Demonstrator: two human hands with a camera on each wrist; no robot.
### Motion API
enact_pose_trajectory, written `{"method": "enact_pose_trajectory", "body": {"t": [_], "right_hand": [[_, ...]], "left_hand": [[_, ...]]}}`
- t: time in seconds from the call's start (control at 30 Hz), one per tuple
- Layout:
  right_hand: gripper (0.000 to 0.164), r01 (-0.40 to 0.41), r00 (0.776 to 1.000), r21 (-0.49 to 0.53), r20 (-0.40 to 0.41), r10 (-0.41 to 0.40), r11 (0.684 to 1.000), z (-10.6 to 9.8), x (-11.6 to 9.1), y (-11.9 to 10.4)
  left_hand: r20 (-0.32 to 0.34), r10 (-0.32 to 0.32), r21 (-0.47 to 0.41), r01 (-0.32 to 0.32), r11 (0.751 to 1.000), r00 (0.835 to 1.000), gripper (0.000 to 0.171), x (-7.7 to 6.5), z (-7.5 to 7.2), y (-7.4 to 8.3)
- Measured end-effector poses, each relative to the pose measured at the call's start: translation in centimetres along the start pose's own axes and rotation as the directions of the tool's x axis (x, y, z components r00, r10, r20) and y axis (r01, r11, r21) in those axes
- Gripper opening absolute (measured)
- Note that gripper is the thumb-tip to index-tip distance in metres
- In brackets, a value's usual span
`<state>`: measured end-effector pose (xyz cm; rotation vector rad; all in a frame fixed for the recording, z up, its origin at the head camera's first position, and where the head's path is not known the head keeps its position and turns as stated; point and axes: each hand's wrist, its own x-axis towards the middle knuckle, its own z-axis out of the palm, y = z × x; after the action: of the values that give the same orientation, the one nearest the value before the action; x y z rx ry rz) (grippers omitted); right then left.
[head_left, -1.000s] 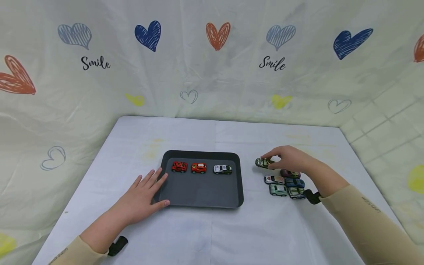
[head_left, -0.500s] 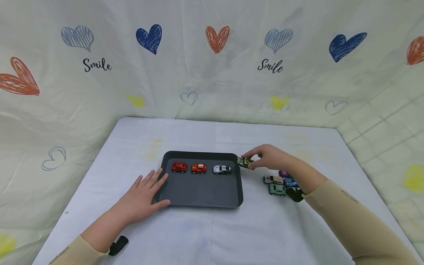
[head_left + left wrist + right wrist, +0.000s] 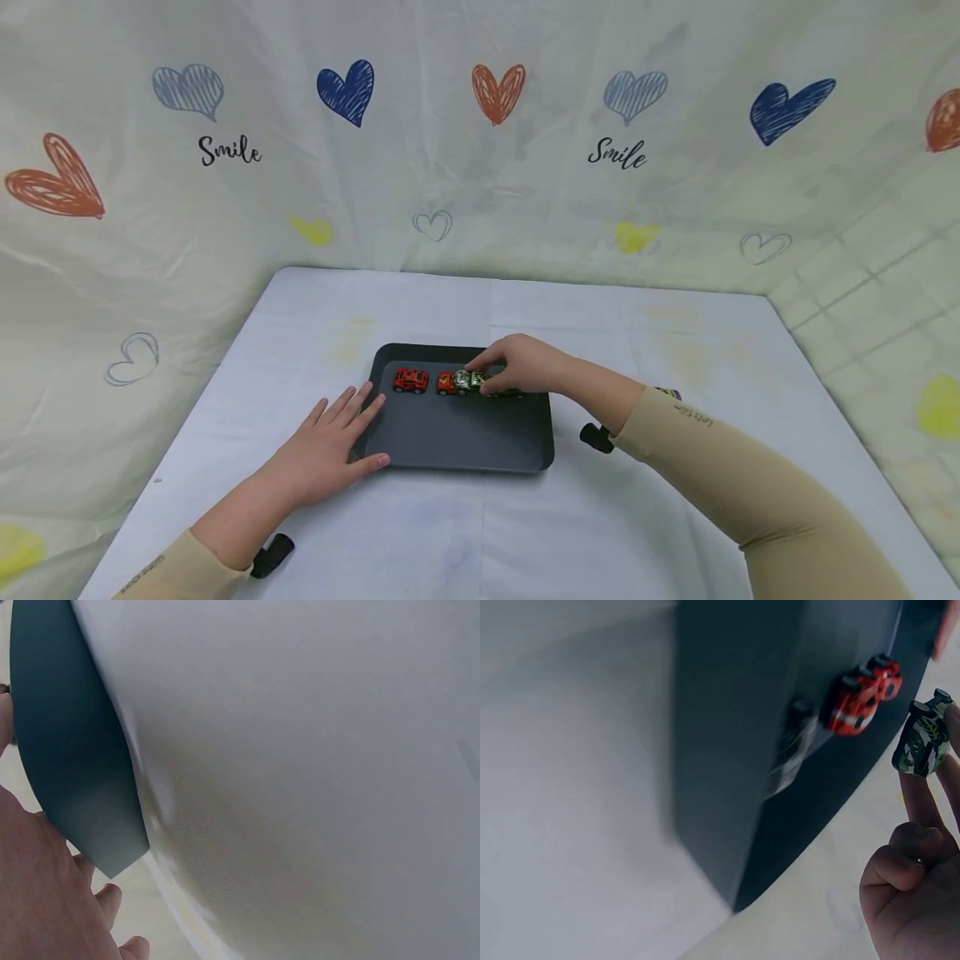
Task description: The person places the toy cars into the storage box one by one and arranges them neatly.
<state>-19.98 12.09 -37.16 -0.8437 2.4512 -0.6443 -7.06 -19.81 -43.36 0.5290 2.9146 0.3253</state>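
Your right hand (image 3: 527,364) has brought the pinched green car (image 3: 466,382) over the tray (image 3: 459,432)—carry likely nearly done—left hand (image 3: 327,447) spread.

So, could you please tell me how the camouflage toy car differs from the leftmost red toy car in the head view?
The camouflage toy car is patterned in green, black and white, while the red toy car is red with dark markings. The camouflage toy car is pinched in the right hand, over the tray; the red toy car rests in it, untouched. Both are toy cars.
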Motion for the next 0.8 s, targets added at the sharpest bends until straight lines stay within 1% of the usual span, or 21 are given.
{"method": "enact_pose_trajectory", "body": {"t": [0.17, 0.33, 0.47, 0.6, 0.8], "right_hand": [[0.037, 0.043, 0.999, -0.015, 0.012, -0.043, 0.999, 0.9, 1.5, -1.9], [0.037, 0.063, 0.997, -0.036, 0.035, -0.061, 0.997, 1.9, 2.6, -3.1], [0.038, 0.083, 0.995, -0.107, 0.067, -0.076, 0.991, 3.1, 3.5, -3.7], [0.039, 0.117, 0.99, -0.192, 0.094, -0.101, 0.974, 4.2, 4.4, -4.3], [0.04, 0.123, 0.989, -0.289, 0.117, -0.092, 0.949, 5.4, 5.5, -5.2]], "left_hand": [[-0.004, -0.001, 0.012, 0.001, 1.0, 1.0, 0.088, 0.1, 0.1, 0.0], [0.0, 0.004, 0.021, -0.004, 1.0, 1.0, 0.088, 0.1, 0.0, 0.0], [0.009, 0.002, 0.033, -0.003, 0.999, 1.0, 0.09, 0.0, -0.1, 0.1], [0.012, -0.001, 0.033, 0.001, 0.999, 1.0, 0.091, 0.1, 0.0, 0.1], [0.017, -0.003, 0.023, 0.003, 1.0, 1.0, 0.09, 0.2, -0.2, 0.1]]}}
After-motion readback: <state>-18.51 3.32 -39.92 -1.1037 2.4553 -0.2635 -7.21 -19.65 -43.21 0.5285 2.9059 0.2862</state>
